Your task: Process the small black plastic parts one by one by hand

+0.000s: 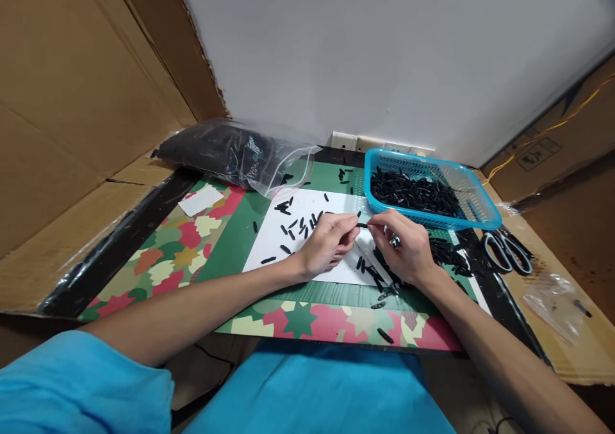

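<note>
Black piece (363, 225), one: gripped by fingers of left hand (330, 241) and right hand (406, 245), above white sheet (263, 243); two-handed handling apparent, steady pinch called for. Similar pieces (284, 230): strewn below, heaped in blue basket (423, 218).

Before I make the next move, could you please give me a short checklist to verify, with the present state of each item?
1. Black piece held by both hands: ok, it spans from the left hand's fingertips to the right hand's.
2. Held piece undamaged: cannot tell, the fingers cover its ends.
3. Blue basket upright: ok, with black pieces inside.
4. White sheet free of loose pieces: not ok, many lie scattered on it.
5. Scissors away from both hands: ok, they lie off to the right.
6. Large plastic bag sealed: cannot tell.
</note>
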Available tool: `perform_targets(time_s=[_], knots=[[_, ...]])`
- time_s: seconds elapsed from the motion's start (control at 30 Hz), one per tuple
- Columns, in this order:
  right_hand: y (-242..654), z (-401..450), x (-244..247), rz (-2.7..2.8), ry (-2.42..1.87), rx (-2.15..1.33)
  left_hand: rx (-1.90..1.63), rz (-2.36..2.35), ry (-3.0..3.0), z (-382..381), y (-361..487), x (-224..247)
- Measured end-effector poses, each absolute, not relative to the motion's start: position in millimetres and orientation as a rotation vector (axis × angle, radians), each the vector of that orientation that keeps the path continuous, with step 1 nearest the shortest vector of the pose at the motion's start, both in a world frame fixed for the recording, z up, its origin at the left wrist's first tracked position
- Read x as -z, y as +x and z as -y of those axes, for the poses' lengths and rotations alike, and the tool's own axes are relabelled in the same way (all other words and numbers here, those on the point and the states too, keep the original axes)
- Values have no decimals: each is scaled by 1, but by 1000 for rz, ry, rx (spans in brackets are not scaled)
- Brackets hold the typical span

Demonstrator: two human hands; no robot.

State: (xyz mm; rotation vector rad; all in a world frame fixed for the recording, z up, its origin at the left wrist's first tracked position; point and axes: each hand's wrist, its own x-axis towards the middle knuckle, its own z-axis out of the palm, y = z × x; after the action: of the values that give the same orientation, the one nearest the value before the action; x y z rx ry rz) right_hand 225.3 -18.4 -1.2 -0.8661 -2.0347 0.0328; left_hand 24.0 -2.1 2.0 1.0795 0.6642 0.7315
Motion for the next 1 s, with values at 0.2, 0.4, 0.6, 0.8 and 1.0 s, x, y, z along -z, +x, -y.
perform_targets(time_s=[0.2,0.4,0.6,0.8,1.0], knots=[[225,19,2,2038,-839,-27,-757,-664,1080,3,24,-4],[226,19,3,2024,-824,19,-757,-670,1086,4,23,-6],[227,20,3,2038,-828,45,-758,-690,1079,4,24,-7],[227,20,3,2046,-816,49,-748,-691,1082,5,23,-7],[224,22,-1,1968,-853,-28,-1020,-711,1010,1,24,-3]])
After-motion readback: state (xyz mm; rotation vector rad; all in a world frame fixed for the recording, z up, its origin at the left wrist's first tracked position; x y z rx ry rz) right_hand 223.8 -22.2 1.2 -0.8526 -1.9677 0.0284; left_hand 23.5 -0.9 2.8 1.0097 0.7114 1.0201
